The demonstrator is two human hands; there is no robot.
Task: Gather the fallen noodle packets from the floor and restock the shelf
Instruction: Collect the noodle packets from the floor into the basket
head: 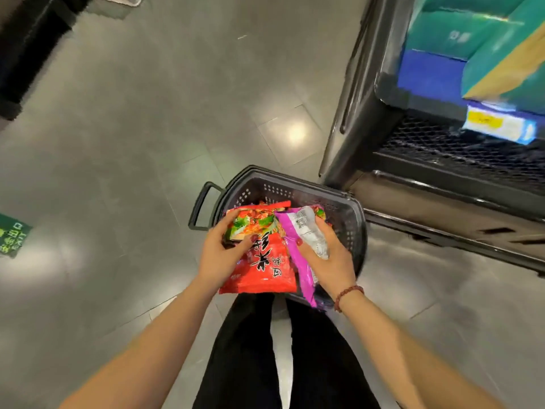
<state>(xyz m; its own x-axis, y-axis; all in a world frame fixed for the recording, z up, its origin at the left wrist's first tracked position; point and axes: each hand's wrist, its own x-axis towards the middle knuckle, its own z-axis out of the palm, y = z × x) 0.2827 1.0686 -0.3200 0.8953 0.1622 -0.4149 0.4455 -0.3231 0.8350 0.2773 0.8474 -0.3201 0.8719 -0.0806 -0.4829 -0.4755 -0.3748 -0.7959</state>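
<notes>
My left hand (224, 255) grips a red noodle packet (265, 261) with white characters, thumb on its printed face. My right hand (327, 255) holds a purple packet (298, 243) with a white label, fingers curled over its top. Both packets hang over a black plastic basket (339, 208) standing on the floor in front of my legs. More red packets show inside the basket behind the two I hold. The shelf unit (368, 113) rises at the right, close to the basket.
The shelf carries teal and blue boxes (472, 45) and a price tag (498, 125) over a mesh lower deck. The basket's handle (203, 208) sticks out to the left. Grey tiled floor (132, 143) spreads left, with a green floor sticker (11, 234) and a dark fixture (26, 48) far left.
</notes>
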